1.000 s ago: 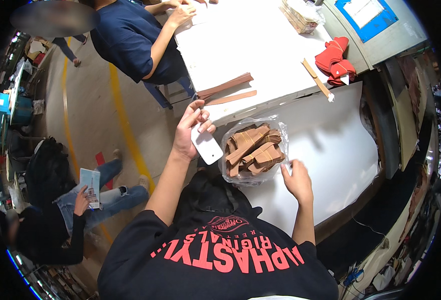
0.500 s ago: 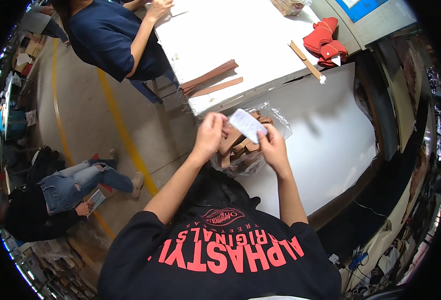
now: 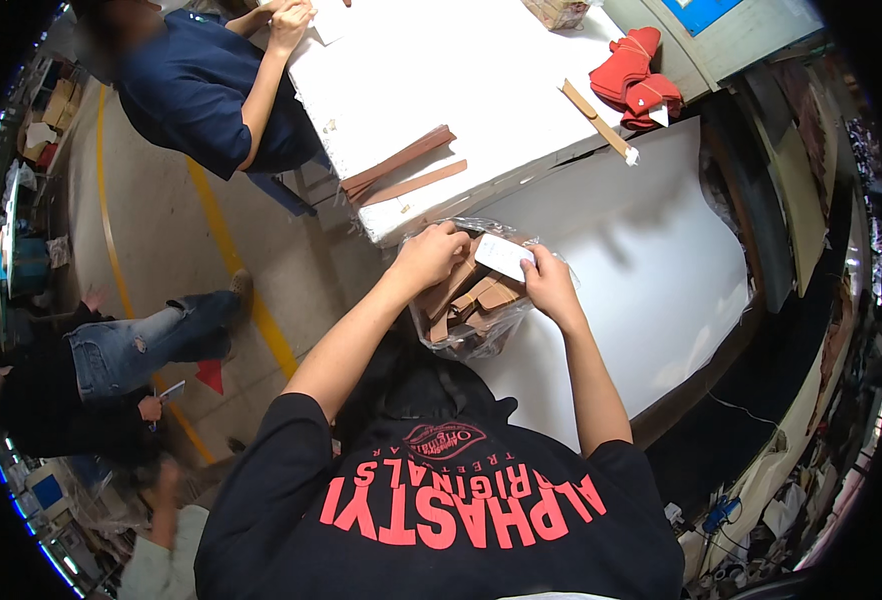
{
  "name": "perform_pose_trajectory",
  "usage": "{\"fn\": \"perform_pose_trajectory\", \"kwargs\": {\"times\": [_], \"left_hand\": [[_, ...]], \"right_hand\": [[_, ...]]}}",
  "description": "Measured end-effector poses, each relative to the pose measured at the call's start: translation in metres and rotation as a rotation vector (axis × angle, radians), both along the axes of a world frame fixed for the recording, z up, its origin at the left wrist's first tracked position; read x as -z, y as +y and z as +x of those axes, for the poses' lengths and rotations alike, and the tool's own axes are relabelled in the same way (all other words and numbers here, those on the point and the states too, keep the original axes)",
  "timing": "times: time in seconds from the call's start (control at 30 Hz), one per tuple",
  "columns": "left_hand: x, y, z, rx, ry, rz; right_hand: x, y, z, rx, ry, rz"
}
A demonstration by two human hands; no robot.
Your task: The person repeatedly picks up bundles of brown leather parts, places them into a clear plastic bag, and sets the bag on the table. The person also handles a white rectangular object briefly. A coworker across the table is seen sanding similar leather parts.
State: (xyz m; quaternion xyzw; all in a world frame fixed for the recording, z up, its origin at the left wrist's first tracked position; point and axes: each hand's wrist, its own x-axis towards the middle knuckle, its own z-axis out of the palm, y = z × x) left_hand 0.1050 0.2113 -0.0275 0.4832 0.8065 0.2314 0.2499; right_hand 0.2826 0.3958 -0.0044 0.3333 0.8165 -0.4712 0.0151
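Observation:
In my right hand (image 3: 551, 285) is a small white paper slip (image 3: 504, 257) with writing on it, pinched between thumb and fingers. My left hand (image 3: 433, 256) is at the left rim of a clear plastic bag (image 3: 481, 343), its fingers curled inward. Whether those fingers grip the bag or a piece inside it is hidden. Bundled brown strips (image 3: 491, 294), apparently leather or a similar sheet material, fill the bag below both hands. The slip is above the bag's opening.
Beyond the bag stands a white table (image 3: 401, 90) with loose brown strips (image 3: 401, 163), red bundled pieces (image 3: 629, 75) and a tan strip (image 3: 598, 122). A large white sheet (image 3: 651, 270) spreads to the right. A person in navy (image 3: 196, 85) works at the table; another in jeans (image 3: 151, 335) is at left.
My left hand has lowered to the bag's rim, and the slip has tilted flatter in my right hand. The person in jeans at left has moved, and another person's arm shows at lower left.

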Motion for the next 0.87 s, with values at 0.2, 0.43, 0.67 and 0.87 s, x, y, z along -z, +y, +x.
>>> {"fn": "perform_pose_trajectory", "kwargs": {"times": [0.2,0.43,0.67,0.87], "left_hand": [[0.01,-0.003,0.001,0.063,0.05,0.061],[0.015,-0.011,0.012,-0.022,0.183,0.211],[0.029,-0.007,0.02,-0.099,0.445,0.217],[0.065,0.007,0.031,-0.147,0.549,0.156]], "right_hand": [[-0.004,-0.006,-0.022,-0.111,0.017,0.127],[-0.006,0.001,-0.048,-0.302,-0.007,0.056],[0.017,0.017,-0.067,-0.399,-0.011,-0.028],[0.038,0.016,-0.088,-0.553,-0.143,0.168]]}}
